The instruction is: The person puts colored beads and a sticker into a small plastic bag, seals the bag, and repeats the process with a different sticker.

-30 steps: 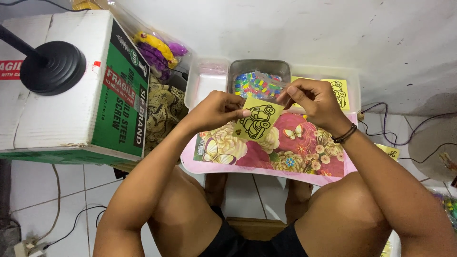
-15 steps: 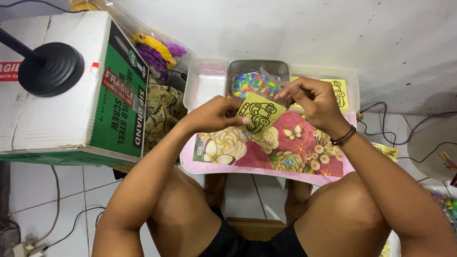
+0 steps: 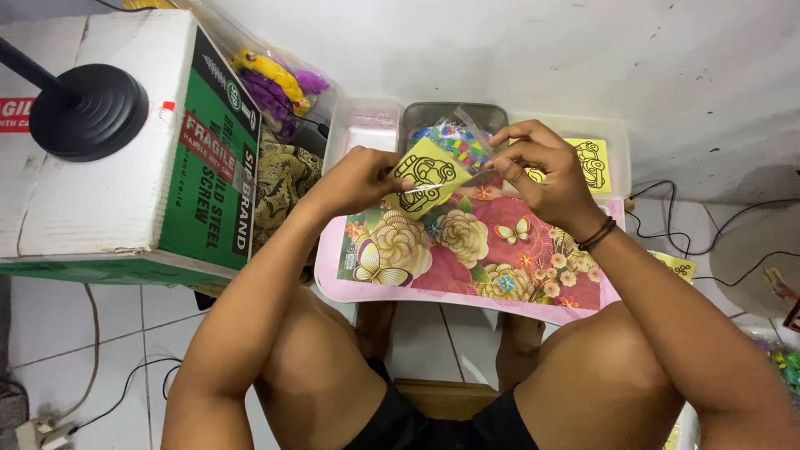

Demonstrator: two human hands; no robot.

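I hold a small yellow card (image 3: 427,177) printed with a black outline of a car above a flowered pink tray (image 3: 467,275) on my lap. My left hand (image 3: 354,179) pinches the card's left side. My right hand (image 3: 542,171) grips its right end, where a clear plastic sleeve (image 3: 467,137) sticks up. Behind the card stands a grey tub (image 3: 417,117) with colourful small pieces (image 3: 457,148). Another yellow car card (image 3: 592,162) lies in the white tray at the back.
A large cardboard box (image 3: 125,167) stands at left with a black round lamp base (image 3: 87,112) on top. A clear bag with yellow and purple items (image 3: 279,83) sits behind it. Cables (image 3: 692,233) run over the tiled floor at right. A white wall lies ahead.
Both hands have lifted the yellow card slightly up and away from me, toward the grey tub. The card has turned a little flatter.
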